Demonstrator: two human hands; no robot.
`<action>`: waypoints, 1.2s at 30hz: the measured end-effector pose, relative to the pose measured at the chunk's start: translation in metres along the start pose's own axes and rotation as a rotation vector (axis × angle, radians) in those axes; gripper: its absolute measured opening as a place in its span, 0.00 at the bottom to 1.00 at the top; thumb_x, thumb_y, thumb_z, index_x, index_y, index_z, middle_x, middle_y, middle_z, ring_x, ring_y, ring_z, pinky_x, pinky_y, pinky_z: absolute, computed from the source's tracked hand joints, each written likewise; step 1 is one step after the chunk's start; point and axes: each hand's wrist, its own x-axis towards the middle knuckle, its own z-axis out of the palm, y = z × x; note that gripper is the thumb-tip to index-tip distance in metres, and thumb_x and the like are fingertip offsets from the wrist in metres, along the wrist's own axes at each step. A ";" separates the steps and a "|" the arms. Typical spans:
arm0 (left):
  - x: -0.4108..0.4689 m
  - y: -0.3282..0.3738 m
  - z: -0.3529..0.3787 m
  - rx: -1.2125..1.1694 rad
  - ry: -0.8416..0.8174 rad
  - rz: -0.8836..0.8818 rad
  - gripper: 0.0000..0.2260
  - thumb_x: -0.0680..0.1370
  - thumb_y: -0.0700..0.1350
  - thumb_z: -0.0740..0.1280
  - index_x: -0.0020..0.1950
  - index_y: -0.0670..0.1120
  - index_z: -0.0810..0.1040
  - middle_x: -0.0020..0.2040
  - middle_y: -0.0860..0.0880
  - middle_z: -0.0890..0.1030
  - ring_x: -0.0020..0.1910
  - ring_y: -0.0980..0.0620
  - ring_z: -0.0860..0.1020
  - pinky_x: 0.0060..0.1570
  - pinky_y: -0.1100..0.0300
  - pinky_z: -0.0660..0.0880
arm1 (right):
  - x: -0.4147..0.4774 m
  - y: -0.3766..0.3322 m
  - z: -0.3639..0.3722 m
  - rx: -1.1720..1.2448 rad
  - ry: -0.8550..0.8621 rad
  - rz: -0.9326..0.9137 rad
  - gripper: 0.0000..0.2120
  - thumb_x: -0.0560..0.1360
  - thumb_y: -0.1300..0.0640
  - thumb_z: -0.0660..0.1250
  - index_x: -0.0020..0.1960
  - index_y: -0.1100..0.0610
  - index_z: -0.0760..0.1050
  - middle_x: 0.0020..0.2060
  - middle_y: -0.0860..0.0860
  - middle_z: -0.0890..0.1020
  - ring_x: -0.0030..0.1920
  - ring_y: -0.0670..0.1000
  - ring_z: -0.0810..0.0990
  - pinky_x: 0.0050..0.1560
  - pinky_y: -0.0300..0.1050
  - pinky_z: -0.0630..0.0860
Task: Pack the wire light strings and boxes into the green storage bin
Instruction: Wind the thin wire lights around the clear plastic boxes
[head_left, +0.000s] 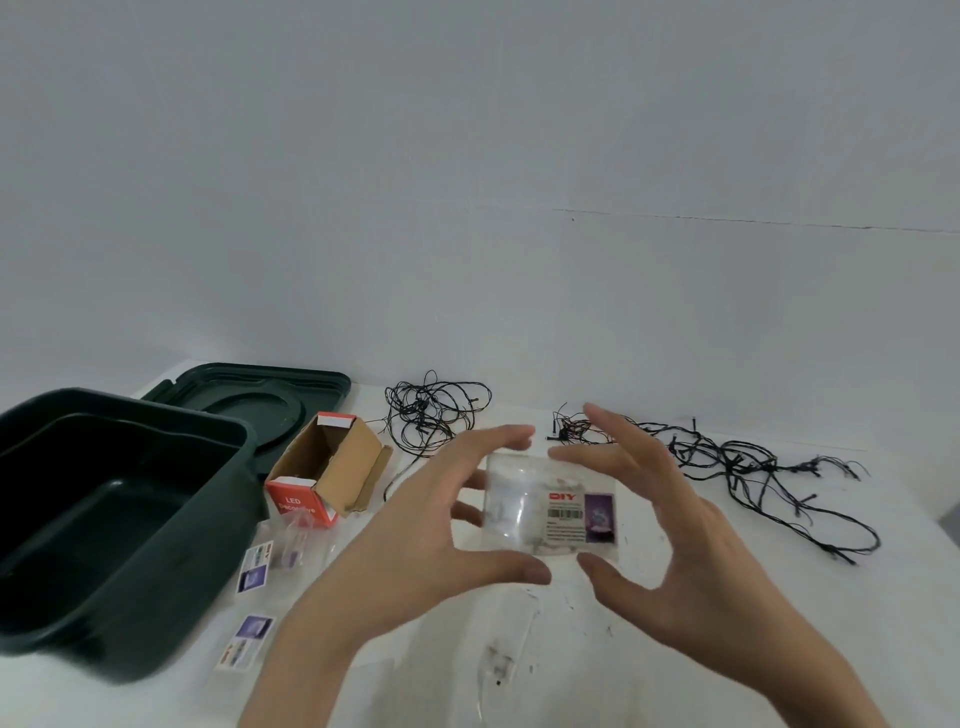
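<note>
The left hand (415, 525) and right hand (691, 525) hold a clear packet (519, 504), fingers (498, 436) curled round its edges (green bin (135, 597) sits left).

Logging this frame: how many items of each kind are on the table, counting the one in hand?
Green storage bin: 1
Green lid: 1
Cardboard box: 1
Wire light string tangles: 2
Labelled clear packets: 3, one held between left hand and right hand
Total: 8
</note>
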 end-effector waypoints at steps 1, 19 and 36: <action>0.001 0.002 -0.001 0.070 0.018 0.016 0.33 0.62 0.52 0.79 0.59 0.71 0.66 0.57 0.74 0.69 0.57 0.70 0.71 0.49 0.76 0.71 | 0.001 0.000 -0.003 -0.008 -0.014 -0.009 0.43 0.67 0.59 0.70 0.72 0.37 0.52 0.63 0.36 0.74 0.66 0.40 0.70 0.61 0.26 0.62; 0.004 -0.020 0.005 0.536 0.065 0.177 0.27 0.63 0.64 0.66 0.60 0.60 0.67 0.54 0.71 0.64 0.57 0.74 0.60 0.56 0.80 0.55 | 0.016 0.014 0.005 -0.100 -0.104 -0.024 0.42 0.68 0.56 0.72 0.71 0.33 0.51 0.56 0.36 0.75 0.61 0.39 0.71 0.59 0.24 0.61; -0.007 -0.086 0.003 0.527 0.178 -0.149 0.30 0.68 0.60 0.72 0.67 0.57 0.68 0.57 0.61 0.64 0.55 0.64 0.62 0.46 0.79 0.63 | 0.010 0.036 0.052 0.105 -0.125 0.164 0.41 0.70 0.51 0.73 0.68 0.26 0.50 0.65 0.33 0.66 0.67 0.36 0.63 0.64 0.36 0.64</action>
